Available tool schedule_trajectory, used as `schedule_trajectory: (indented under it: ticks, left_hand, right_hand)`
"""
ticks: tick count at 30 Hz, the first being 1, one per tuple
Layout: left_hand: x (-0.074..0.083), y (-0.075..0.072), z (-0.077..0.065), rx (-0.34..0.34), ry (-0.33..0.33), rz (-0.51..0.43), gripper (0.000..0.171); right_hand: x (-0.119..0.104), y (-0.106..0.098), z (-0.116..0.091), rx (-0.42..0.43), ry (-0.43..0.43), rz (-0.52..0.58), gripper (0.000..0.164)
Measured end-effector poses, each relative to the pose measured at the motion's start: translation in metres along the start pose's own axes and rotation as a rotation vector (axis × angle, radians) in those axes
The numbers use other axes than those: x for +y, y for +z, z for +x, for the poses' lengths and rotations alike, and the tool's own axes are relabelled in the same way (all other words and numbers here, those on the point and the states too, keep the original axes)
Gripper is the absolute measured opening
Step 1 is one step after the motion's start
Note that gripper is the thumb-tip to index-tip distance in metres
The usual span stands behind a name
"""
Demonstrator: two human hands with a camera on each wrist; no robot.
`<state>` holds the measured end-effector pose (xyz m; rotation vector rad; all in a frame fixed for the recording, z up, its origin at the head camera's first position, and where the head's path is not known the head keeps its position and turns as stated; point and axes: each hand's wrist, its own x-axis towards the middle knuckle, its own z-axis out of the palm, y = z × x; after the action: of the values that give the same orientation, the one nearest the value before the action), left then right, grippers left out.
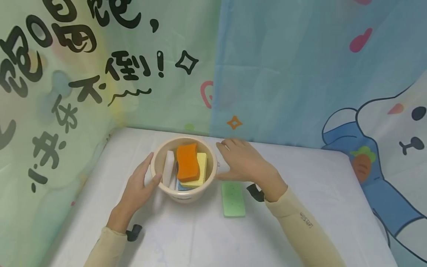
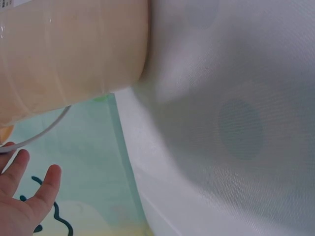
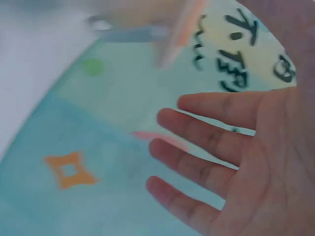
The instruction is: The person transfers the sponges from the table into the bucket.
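A cream bucket stands upright on the white table. Inside it lie an orange wavy-edged sponge, a yellow sponge, a white block and a bit of something blue underneath. My left hand is at the bucket's left side, fingers spread, fingertips and thumb right at the rim. A thin pale handle passes by those fingers in the left wrist view. On the other side, my right hand hovers with straight, parted fingers and an empty palm.
A light green sponge lies flat on the white tabletop, right of the bucket and below the right hand. Printed curtains hang along the table's back and left edges; a cartoon figure shows at the right.
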<state>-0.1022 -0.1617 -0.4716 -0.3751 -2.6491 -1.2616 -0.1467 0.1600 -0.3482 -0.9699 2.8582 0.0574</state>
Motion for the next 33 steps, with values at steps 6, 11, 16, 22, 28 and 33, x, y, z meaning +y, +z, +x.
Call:
schedule_trajectory:
  ticks: [6,11,16,22,28,33]
  left_hand:
    - [0.000,-0.002,0.000,-0.008,-0.016,0.017,0.069]
    - [-0.001,-0.002,-0.001,-0.008,-0.020,0.015,0.070]
    - [-0.003,-0.001,-0.001,-0.014,-0.016,0.009,0.070]
    - [-0.001,0.000,0.000,-0.012,-0.019,0.014,0.070]
    - [0.001,-0.001,-0.001,-0.010,-0.030,0.019,0.070]
    - [0.001,-0.001,0.000,-0.004,-0.021,0.019,0.070]
  right_hand:
    - [0.022,0.040,-0.024,-0.006,0.049,0.064,0.099]
    - [0.027,0.074,-0.037,-0.032,0.060,0.114,0.105]
    - [0.026,0.109,-0.051,-0.116,0.050,0.173,0.116]
    - [0.030,0.135,-0.060,-0.154,0.058,0.215,0.129]
    - [0.032,0.145,-0.062,-0.168,0.079,0.242,0.133]
    - [0.032,0.148,-0.063,-0.154,0.085,0.236,0.132]
